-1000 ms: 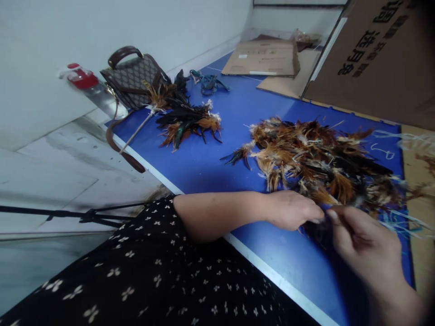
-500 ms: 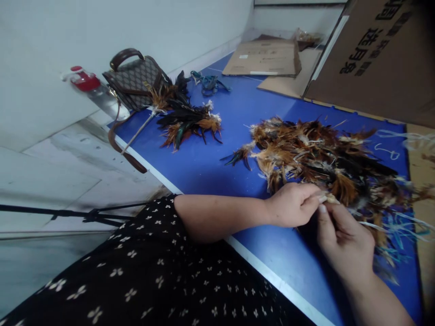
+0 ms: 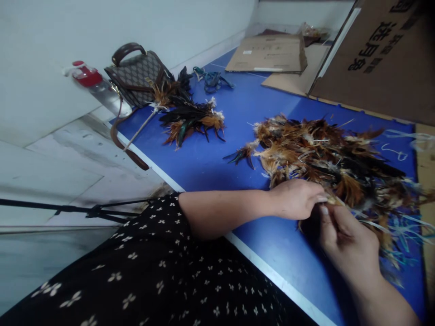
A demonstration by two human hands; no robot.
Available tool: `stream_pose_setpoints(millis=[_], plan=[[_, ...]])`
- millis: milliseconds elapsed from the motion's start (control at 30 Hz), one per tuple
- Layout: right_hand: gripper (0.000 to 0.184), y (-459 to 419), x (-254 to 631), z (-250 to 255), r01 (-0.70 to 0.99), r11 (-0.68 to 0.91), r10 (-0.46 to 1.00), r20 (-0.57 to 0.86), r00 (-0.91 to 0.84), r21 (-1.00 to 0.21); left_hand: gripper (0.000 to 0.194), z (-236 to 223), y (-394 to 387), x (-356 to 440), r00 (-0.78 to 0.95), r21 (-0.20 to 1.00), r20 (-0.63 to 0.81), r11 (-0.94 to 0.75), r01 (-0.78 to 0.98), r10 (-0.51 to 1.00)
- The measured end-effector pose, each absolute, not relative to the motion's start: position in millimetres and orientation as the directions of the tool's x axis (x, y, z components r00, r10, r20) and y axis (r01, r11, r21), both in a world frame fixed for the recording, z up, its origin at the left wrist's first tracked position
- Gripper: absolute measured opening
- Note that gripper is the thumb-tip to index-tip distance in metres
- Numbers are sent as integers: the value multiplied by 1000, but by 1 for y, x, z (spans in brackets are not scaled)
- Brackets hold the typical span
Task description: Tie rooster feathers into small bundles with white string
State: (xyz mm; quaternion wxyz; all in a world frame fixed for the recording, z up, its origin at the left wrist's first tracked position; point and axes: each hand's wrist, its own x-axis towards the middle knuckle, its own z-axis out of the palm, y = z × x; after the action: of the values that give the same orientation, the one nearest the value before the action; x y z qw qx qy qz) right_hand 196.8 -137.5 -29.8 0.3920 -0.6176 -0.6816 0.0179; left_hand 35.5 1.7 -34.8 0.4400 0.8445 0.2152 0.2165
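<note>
Above the near edge of the feather pile, my left hand (image 3: 297, 198) and my right hand (image 3: 351, 237) meet with their fingertips together. Both are closed in a pinch on something small and pale; the fingers cover most of it, so I cannot make out what it is. A dark wisp like a feather tip shows under my left hand. Brown, tan and black feathers (image 3: 306, 145) lie heaped just beyond the hands. To the left is a bunch of black and brown feathers (image 3: 192, 120), beside a thin stick with feathers at its end (image 3: 141, 129).
A patterned handbag (image 3: 139, 79) and a red-capped bottle (image 3: 102, 90) stand at the blue table's (image 3: 210, 167) far left. Flattened cardboard (image 3: 268, 52) and a large carton (image 3: 384, 68) are at the back. Blue and white strings (image 3: 403, 237) lie at right.
The view has shifted slightly. My left hand has turned a little, its fingers lying flatter over the pinched piece. Both hands stay together at the same place by the pile.
</note>
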Motion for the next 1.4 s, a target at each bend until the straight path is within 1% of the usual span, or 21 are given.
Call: stream_pose_setpoints(millis=[67, 133, 200, 233, 267, 333, 400, 433, 500, 567, 633, 700, 800, 900, 1000, 1100, 1167, 1233, 1300, 1367, 1400], plan=[[37, -139, 208, -27, 863, 240, 846, 532, 38, -444, 13, -30, 4, 32, 866, 748, 201, -643, 166, 458], [29, -141, 218, -25, 881, 258, 844, 536, -5, -397, 16, -28, 2, 29, 905, 658, 172, -729, 188, 388], [22, -142, 227, -25, 884, 282, 847, 529, -47, -374, 20, -27, 1, 27, 935, 596, 125, -778, 198, 333], [22, -142, 230, -25, 876, 295, 854, 517, -62, -381, 20, -27, 1, 26, 944, 592, 113, -784, 187, 310], [23, -141, 233, -24, 864, 303, 861, 504, -67, -402, 18, -26, 3, 25, 950, 614, 111, -772, 165, 291], [27, -141, 236, -21, 819, 295, 888, 459, -44, -493, 16, -25, 7, 25, 962, 729, 130, -681, 72, 240], [31, -142, 235, -18, 745, 269, 912, 409, 6, -610, 15, -24, 12, 26, 970, 867, 172, -494, -65, 174], [32, -143, 234, -16, 709, 258, 915, 402, 39, -656, 15, -24, 13, 27, 965, 915, 202, -383, -125, 167], [33, -145, 229, -15, 654, 237, 905, 408, 120, -718, 14, -27, 10, 32, 938, 959, 241, -212, -190, 250], [34, -146, 221, -17, 630, 227, 887, 425, 182, -743, 15, -33, 2, 36, 876, 971, 234, -143, -190, 423], [34, -145, 212, -21, 634, 217, 877, 433, 207, -743, 18, -40, -8, 39, 801, 971, 237, -164, -174, 550], [32, -143, 203, -24, 668, 223, 857, 469, 213, -710, 21, -47, -16, 41, 741, 959, 274, -235, -161, 613], [31, -141, 192, -24, 735, 217, 825, 523, 213, -643, 24, -55, -23, 42, 690, 945, 315, -280, -167, 652], [36, -141, 184, -20, 746, 220, 828, 524, 198, -629, 24, -61, -25, 46, 685, 960, 280, -196, -199, 672], [36, -141, 182, -19, 748, 255, 822, 545, 165, -612, 21, -63, -23, 50, 688, 967, 239, -107, -230, 685], [30, -141, 184, -22, 779, 285, 803, 583, 124, -559, 19, -58, -20, 52, 701, 972, 169, 2, -237, 693], [30, -139, 187, -28, 798, 274, 796, 592, 125, -537, 21, -53, -18, 52, 739, 977, 93, 84, -198, 668], [30, -138, 189, -35, 813, 252, 791, 596, 140, -525, 24, -49, -17, 50, 760, 983, 34, 116, -143, 649], [24, -137, 193, -42, 826, 257, 797, 594, 113, -502, 21, -47, -15, 47, 742, 995, 37, 46, -90, 669], [20, -137, 199, -45, 838, 295, 816, 577, 29, -459, 16, -46, -13, 43, 729, 991, 95, -132, -5, 678], [19, -137, 203, -45, 842, 316, 823, 568, -14, -437, 15, -44, -12, 41, 748, 968, 125, -246, 53, 652]])
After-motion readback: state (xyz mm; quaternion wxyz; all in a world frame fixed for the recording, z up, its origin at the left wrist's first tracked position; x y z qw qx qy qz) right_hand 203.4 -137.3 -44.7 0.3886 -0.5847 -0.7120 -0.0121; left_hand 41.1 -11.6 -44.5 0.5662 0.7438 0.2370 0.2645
